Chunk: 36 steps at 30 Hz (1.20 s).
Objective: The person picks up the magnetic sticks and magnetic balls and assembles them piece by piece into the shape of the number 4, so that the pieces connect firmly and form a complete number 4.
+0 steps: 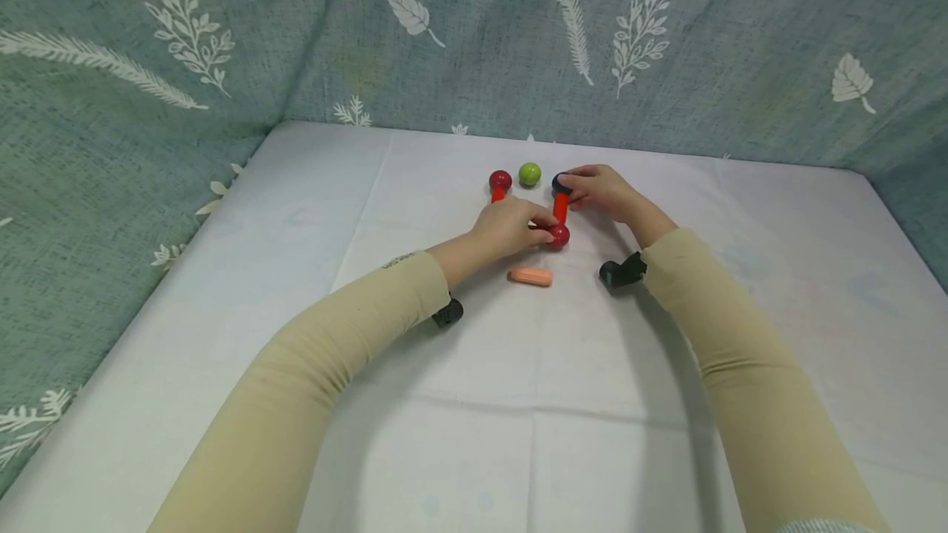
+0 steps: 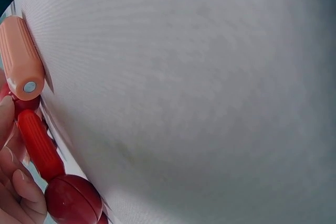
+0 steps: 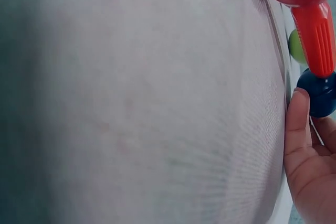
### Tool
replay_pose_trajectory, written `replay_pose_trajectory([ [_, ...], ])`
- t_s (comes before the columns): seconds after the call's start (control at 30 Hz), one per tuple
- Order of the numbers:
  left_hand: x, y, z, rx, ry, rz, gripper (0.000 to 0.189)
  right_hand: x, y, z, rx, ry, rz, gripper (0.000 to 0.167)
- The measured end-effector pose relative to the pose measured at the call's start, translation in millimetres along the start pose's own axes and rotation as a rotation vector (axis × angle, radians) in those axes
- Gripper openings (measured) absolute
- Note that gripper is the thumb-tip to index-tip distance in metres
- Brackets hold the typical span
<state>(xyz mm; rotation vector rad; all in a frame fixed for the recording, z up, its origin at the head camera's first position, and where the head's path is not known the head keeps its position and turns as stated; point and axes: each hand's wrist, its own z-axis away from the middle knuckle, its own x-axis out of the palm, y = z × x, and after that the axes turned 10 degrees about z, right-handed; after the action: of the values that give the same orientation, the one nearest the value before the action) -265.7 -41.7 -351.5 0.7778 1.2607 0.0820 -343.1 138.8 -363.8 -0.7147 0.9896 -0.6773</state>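
My left hand (image 1: 511, 227) pinches a glossy red ball (image 1: 559, 237) between thumb and fingers. A ribbed red rod (image 1: 560, 208) runs from this ball to a dark blue ball (image 1: 561, 183), which my right hand (image 1: 603, 189) holds between its thumb and fingers. In the right wrist view, the red rod (image 3: 315, 40) meets the blue ball (image 3: 319, 93) beside the thumb. Left of these, another red ball (image 1: 500, 180) has a red rod (image 1: 499, 196) at its near side, partly hidden behind my left hand. The left wrist view shows this rod (image 2: 41, 145) joined to its ball (image 2: 73, 200).
A green ball (image 1: 529, 174) sits between the two farther balls. Nearer lies a peach-orange rod (image 1: 530, 276), with a round metal end (image 2: 30, 87) in the left wrist view. Black wrist cameras (image 1: 622, 271) hang under both sleeves. Patterned cloth (image 1: 474, 39) rises behind the white table (image 1: 474, 459).
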Motion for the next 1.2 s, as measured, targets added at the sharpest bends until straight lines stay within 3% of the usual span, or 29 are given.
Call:
replay_pose_trajectory([
  [1.2, 0.0, 2.6, 1.6, -0.007, -0.002, 0.013, 0.032, -0.9, 4.1, 5.9, -0.035, -0.028, 0.023, 0.051],
])
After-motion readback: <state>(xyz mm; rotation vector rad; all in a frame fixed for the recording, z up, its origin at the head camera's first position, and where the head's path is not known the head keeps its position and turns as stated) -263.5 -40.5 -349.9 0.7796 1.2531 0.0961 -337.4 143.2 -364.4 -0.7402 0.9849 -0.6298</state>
